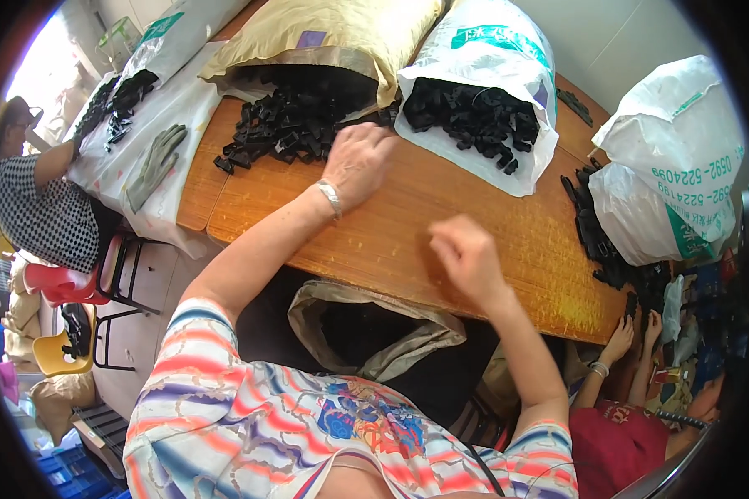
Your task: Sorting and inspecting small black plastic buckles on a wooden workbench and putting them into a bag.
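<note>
Left hand [358, 162] reaches, fingers spread, over small black plastic parts [287, 125]; right hand [466, 254] fisted, grip contents unclear.

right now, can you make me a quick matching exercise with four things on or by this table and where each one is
Things:
1. grey glove
2. left hand
3. right hand
4. open sack

Places:
A. closed into a fist above the bare wooden tabletop
B. below the near table edge, mouth open
C. lying on white sheeting at the far left
D. at the pile of black parts spilling from the tan bag

Pairs: 1-C, 2-D, 3-A, 4-B
</note>
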Motion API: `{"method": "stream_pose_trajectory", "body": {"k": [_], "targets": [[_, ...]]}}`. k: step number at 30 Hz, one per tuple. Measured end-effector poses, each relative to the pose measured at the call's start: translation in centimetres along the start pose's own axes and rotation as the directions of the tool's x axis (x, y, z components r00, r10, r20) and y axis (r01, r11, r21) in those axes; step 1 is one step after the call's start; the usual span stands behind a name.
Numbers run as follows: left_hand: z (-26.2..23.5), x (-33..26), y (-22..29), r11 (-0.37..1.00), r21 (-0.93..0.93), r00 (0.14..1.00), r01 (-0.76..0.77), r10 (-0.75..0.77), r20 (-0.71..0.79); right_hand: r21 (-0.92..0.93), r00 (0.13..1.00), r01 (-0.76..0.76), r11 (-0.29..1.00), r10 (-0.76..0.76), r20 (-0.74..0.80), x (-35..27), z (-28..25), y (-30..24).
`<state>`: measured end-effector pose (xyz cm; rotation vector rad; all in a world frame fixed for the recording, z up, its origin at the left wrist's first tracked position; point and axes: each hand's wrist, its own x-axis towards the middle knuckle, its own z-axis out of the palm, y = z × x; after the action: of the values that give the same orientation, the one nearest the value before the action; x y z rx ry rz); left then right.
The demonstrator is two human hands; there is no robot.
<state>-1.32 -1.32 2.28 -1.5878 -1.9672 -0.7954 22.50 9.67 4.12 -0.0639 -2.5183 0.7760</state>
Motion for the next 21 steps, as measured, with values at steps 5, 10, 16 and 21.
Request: {"method": "stream_pose_trajectory", "body": {"k": [5,10,16,21], "targets": [[7.8,7.0,2.5,0.959,-0.282,0.995,-0.015,-0.012,-0.094,-0.358,0.961,-0.100,0.928,-0.003,-0.277,8.9,-2.1,12.4],[14.7,16.0,-0.1,0.972,-0.030,0.972,0.235,-0.235,-0.014,-0.562,0.954,-0.262,0.784,0.124,-0.271,18.7,-4.9,18.8],[16.4,16.8,-3.9,0.981,0.128,0.979,0.145,-0.161,0.122,-0.757,0.989,-0.139,0.639,0.053,-0.137,22.8,-8.0,34.9],[18.0,14.9,-5.3,0.987,0.066,0.970,0.146,-0.155,0.185,-0.671,0.987,-0.157,0.724,0.106,-0.117,23.1,-9.3,48.1]]}}
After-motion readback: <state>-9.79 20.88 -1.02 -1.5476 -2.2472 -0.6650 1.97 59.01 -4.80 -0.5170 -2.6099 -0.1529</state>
